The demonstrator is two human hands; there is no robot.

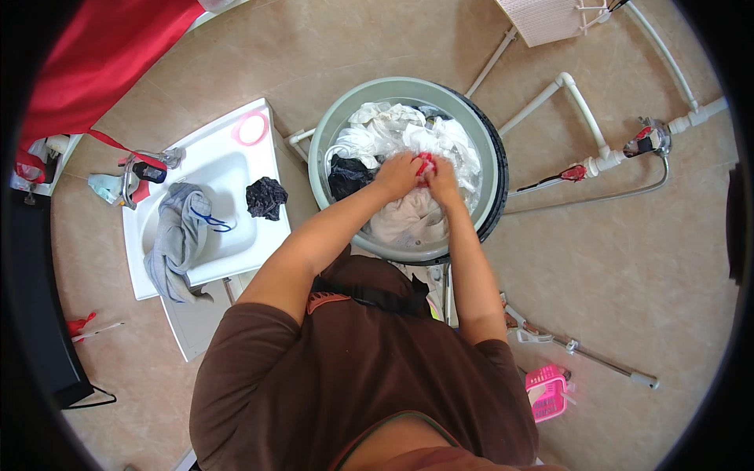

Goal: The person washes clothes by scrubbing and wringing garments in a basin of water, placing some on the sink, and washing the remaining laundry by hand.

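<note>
A round grey-green tub (323, 133) holds water and a heap of wet laundry. Both my arms reach down into it. My left hand (398, 175) and my right hand (444, 180) are close together, fingers curled in around a small red cloth (425, 163) with whitish patches. Most of that cloth is hidden by the fingers. White garments (378, 140) lie beyond and around my hands. A black garment (348, 177) rests by the tub's left wall, and a beige garment (408, 220) bulges at the near side, below my hands.
Left of the tub stands a white washbasin (271, 153) with a grey garment (177, 235) over its edge, a crumpled black cloth (266, 198) and a pink-rimmed round dish (250, 129). White pipes (585, 118) run along the right. A pink basket (547, 392) is at lower right.
</note>
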